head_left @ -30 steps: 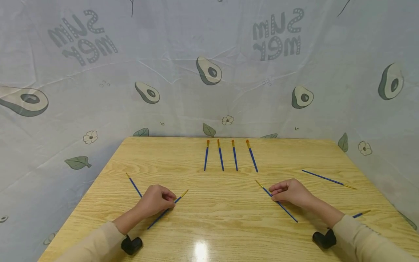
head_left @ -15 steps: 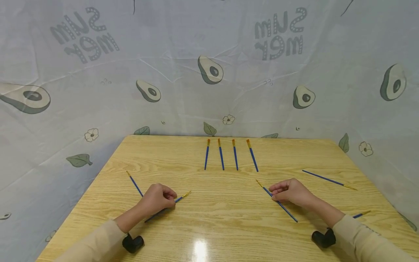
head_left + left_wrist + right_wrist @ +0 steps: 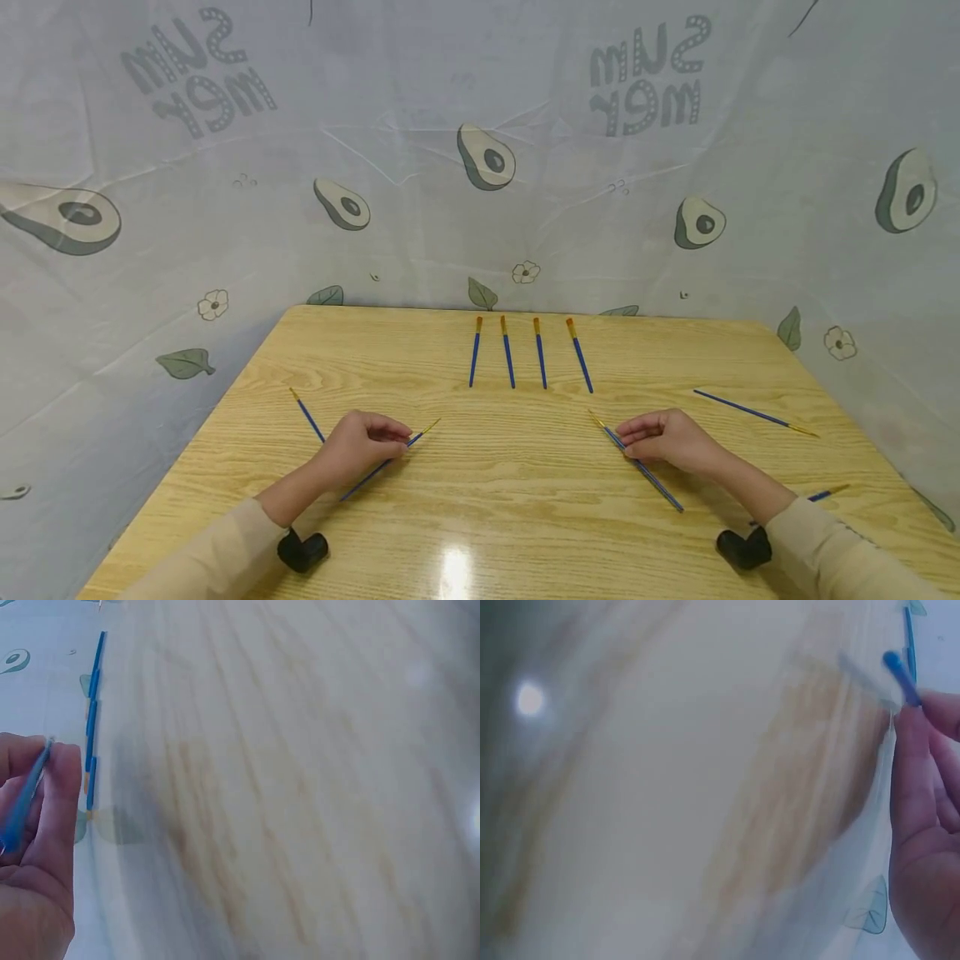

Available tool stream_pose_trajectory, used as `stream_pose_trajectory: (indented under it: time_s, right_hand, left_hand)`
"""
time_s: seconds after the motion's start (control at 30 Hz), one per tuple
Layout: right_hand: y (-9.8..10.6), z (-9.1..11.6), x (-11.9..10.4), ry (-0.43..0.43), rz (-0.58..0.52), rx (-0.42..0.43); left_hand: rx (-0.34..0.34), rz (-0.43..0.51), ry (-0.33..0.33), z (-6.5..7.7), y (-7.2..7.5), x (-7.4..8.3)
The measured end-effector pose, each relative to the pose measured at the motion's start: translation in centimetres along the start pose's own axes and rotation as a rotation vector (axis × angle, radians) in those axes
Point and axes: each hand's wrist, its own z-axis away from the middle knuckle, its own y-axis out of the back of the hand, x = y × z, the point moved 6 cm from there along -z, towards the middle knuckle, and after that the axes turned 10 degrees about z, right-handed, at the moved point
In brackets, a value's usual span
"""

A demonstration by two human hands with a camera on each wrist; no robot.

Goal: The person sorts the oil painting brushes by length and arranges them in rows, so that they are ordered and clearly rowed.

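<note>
My left hand (image 3: pixel 363 448) pinches a blue-handled paintbrush (image 3: pixel 369 477) between thumb and fingers, its thin tip pointing up and right. The blue handle (image 3: pixel 26 799) rises between the fingertips in the left wrist view. On the right, thumb and fingers of my right hand (image 3: pixel 671 442) pinch a second paintbrush (image 3: pixel 660 487), slanted with its tip toward the far left. Its blue end (image 3: pixel 900 677) sticks out past the fingertips in the right wrist view. Several flat-tipped paintbrushes (image 3: pixel 540 358) lie in a row near the far edge, bristles pointing away.
Another paintbrush (image 3: pixel 309 421) lies beyond my left hand, partly hidden by it. A paintbrush (image 3: pixel 742 409) lies at the right, and one more brush (image 3: pixel 828 492) is partly covered by the right sleeve. A patterned curtain (image 3: pixel 420 242) hangs behind the wooden table (image 3: pixel 480 483).
My left hand has shifted slightly right and away, and its brush has turned and moved with it. The right hand keeps its pinch almost in place. The head view has shifted slightly.
</note>
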Motion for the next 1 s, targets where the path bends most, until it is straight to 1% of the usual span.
stream_pose_trajectory:
  time_s: [0.13, 0.2, 0.3, 0.43, 0.57, 0.73, 0.87, 1.0]
  right_hand:
    - [-0.3, -0.2, -0.4, 0.033, 0.0, -0.025]
    - [-0.4, -0.2, -0.7, 0.037, 0.006, -0.035]
    - [-0.7, -0.3, -1.4, 0.049, 0.023, -0.047]
    - [-1.3, -0.5, -2.6, 0.08, 0.032, -0.07]
    - [-2.1, -0.8, -3.8, 0.105, 0.028, -0.091]
    - [-2.9, -1.4, -4.7, 0.117, 0.023, -0.096]
    - [-3.7, -2.0, -5.3, 0.102, 0.002, -0.071]
    - [-4.8, -2.8, -5.8, 0.09, -0.041, -0.044]
  left_hand:
    - [-0.04, 0.055, 0.003, -0.1, -0.2, 0.2]
    - [-0.063, 0.069, -0.003, -0.1, -0.4, 0.2]
    - [-0.089, 0.071, -0.004, -0.2, -0.7, 0.3]
    - [-0.105, 0.05, -0.013, -0.3, -1.2, 0.7]
    - [-0.111, 0.042, -0.024, -0.4, -1.8, 1.0]
    - [-0.103, 0.068, -0.007, -0.8, -2.5, 1.0]
    - [-0.092, 0.112, 0.014, -1.2, -3.2, 1.1]
    - [-0.091, 0.157, 0.028, -1.6, -4.0, 1.1]
